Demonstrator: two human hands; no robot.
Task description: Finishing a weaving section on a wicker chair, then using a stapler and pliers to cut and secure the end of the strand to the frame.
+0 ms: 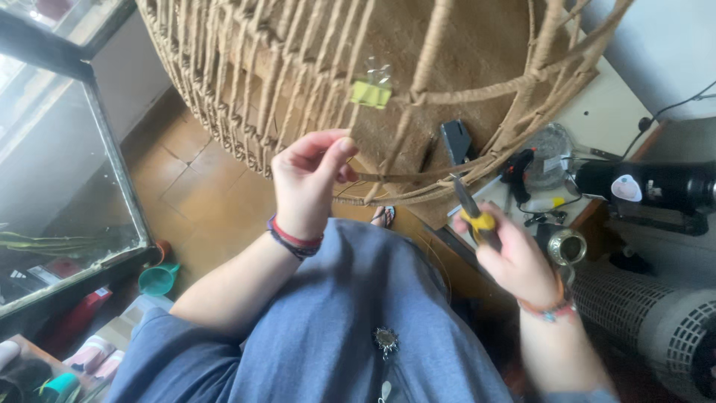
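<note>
Blue lap (pixel 358 313) nearest; right hand (pixel 514 261) grips pliers (pixel 473 213) (pointing up-left), left hand (pixel 309 179) seemingly pinches cane strand (pixel 395 177).

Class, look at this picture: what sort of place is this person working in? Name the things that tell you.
Probably a home craft workshop: a half-woven wicker frame, pliers in the right hand, and a cluttered worktable with a glue gun.

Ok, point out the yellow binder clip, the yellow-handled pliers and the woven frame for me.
yellow binder clip (pixel 371 92), head view, on its yellow body.
yellow-handled pliers (pixel 477 220), head view, on the yellow grip in the right hand (pixel 514 257).
woven frame (pixel 246 82), head view, on its wrapped ribs at upper left.
</note>
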